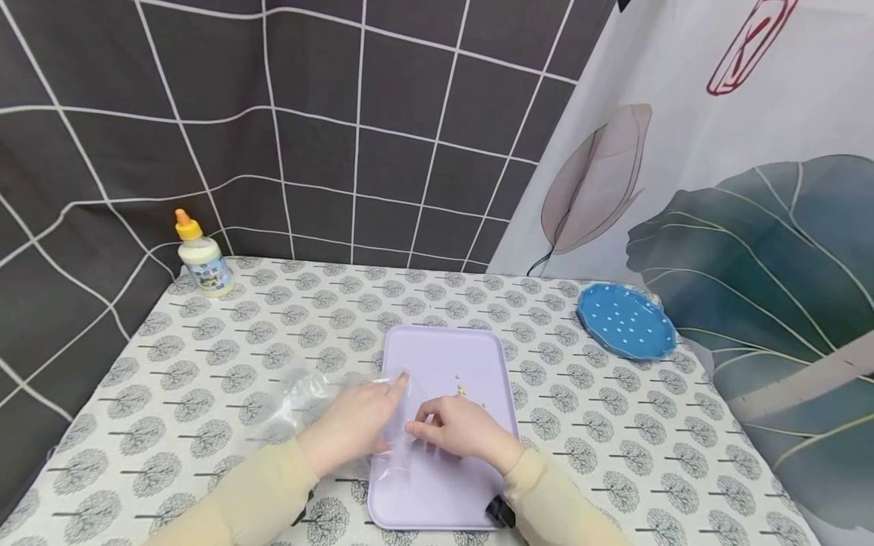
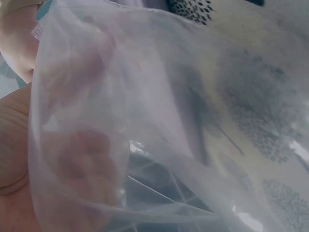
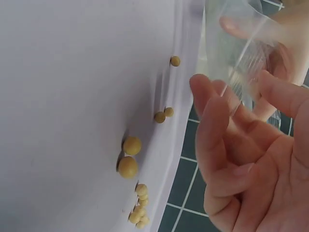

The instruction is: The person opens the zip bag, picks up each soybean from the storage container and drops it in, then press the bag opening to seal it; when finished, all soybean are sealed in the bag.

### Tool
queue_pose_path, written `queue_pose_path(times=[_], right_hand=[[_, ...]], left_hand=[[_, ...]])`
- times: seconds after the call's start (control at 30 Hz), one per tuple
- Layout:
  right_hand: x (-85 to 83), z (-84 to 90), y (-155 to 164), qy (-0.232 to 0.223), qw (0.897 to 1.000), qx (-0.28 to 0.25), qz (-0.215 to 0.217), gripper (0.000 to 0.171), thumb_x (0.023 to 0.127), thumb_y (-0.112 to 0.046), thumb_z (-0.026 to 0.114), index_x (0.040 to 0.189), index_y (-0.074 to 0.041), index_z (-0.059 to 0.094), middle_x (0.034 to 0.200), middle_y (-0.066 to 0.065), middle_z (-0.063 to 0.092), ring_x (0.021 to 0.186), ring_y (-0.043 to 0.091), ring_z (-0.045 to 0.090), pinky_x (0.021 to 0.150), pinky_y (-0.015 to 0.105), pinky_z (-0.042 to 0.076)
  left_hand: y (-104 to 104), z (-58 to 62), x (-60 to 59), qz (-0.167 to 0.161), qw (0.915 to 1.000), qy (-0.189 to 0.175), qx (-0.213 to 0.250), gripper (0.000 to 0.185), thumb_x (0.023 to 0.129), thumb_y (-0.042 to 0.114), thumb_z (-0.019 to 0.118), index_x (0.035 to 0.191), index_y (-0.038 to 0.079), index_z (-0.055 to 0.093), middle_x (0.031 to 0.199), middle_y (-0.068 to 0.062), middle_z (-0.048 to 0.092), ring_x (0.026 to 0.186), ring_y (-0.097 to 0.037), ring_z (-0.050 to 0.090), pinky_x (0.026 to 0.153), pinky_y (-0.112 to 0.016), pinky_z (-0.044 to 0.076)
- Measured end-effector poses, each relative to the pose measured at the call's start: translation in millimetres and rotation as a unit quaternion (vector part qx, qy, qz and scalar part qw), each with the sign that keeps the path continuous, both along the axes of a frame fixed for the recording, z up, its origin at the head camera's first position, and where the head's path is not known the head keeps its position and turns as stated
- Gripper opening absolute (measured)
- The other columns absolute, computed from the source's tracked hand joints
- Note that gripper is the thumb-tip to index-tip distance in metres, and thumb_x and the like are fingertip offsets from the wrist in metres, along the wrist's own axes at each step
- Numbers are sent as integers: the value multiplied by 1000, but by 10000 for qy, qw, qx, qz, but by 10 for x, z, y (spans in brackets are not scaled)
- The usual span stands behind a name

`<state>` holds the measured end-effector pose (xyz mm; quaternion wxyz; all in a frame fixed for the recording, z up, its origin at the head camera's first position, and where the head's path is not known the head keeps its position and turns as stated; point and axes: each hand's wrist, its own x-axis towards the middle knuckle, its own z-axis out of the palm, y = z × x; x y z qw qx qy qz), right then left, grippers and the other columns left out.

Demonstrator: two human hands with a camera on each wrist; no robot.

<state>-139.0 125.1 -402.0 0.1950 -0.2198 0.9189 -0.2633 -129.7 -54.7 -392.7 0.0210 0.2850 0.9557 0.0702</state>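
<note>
The bag (image 1: 293,400) is seemingly spread open by the left hand (image 1: 350,426), fingers (image 1: 398,384) wide. Next, it should likely be gripped by the right hand (image 1: 466,428), loosely curled, empty.

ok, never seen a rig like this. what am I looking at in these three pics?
No machine here: a person works bare-handed. The wide picture comes from a camera worn on the head, looking forward and down; the two close-ups come from a camera on each wrist. A lavender tray lies on a tree-print cloth, with yellowish balls on it. Farther back are a bottle and a blue dotted plate. The left hand's fingers show through a clear plastic bag. The right hand is beside it over the tray, fingers bent; I can't tell whether it pinches anything.
</note>
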Motion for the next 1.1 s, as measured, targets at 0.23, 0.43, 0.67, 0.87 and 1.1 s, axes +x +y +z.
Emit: queue_pose_path(times=[0.23, 0.43, 0.67, 0.87, 1.1], right_hand=[[11, 2, -10, 138, 9995, 113, -247, 26, 77, -47, 59, 71, -22, 56, 52, -10, 57, 39, 6, 49, 40, 22, 41], [-2, -27, -7, -97, 9993, -306, 194, 15, 73, -26, 68, 77, -18, 57, 54, -10, 54, 42, 2, 47, 40, 19, 42], [-2, -33, -40, -315, 9968, -701, 220, 12, 76, -20, 66, 77, -17, 55, 58, -6, 57, 45, 3, 48, 41, 19, 43], [-17, -28, -24, -296, 9960, -799, 277, 12, 73, -11, 67, 76, -15, 56, 59, -8, 56, 47, 3, 48, 44, 19, 45], [-41, -30, 52, -370, 9959, -766, 312, 13, 73, -10, 68, 78, -13, 56, 57, -7, 54, 43, 4, 46, 38, 17, 43]], left_hand=[[2, 44, 31, -84, 9999, 66, 85, 94, 59, 36, 75, 135, 1, 30, 107, -7, 61, 94, -20, 59, 85, -32, 49], [-8, 42, 17, -13, 9999, 78, 99, 100, 55, 38, 76, 136, 1, 28, 106, -7, 61, 95, -20, 58, 85, -33, 48], [-18, 33, 12, -54, 9993, 290, 230, 105, 52, 44, 75, 135, -2, 28, 101, -4, 63, 93, -18, 59, 85, -32, 48], [-34, 32, 14, -37, 9995, 264, 157, 106, 51, 42, 76, 134, -3, 28, 106, -6, 62, 97, -19, 58, 88, -32, 47], [-80, 46, 25, 11, 9999, 93, 72, 103, 52, 33, 78, 134, -3, 28, 121, -11, 55, 107, -25, 54, 97, -37, 40]])
